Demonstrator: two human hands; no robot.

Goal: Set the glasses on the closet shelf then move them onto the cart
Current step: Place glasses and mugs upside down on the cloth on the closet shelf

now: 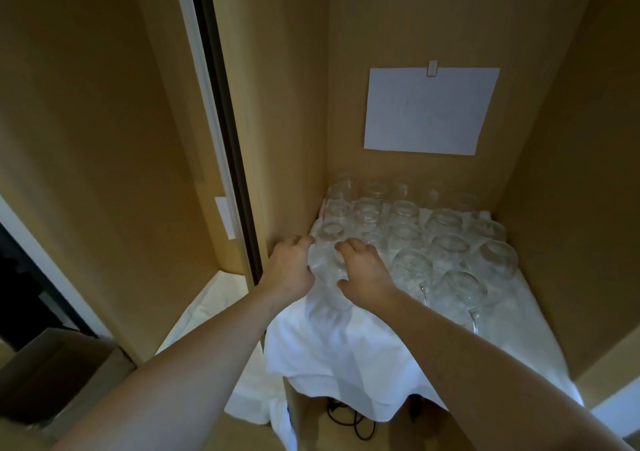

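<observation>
Both hands are in the closet, wrapped around one glass at the front-left of the shelf — left hand on its left side, right hand on its right, fingers curled round it. The other glasses stand upside down in rows on a white cloth — a paper sheet hangs on the back wall.

You have no legible text anywhere in this view. The white paper sheet fixed to the closet's back wall carries only faint grey marks, too washed out for you to make out a single letter or number, and the small tag at its top edge is too small to read. The pale label on the left panel looks blank.
</observation>
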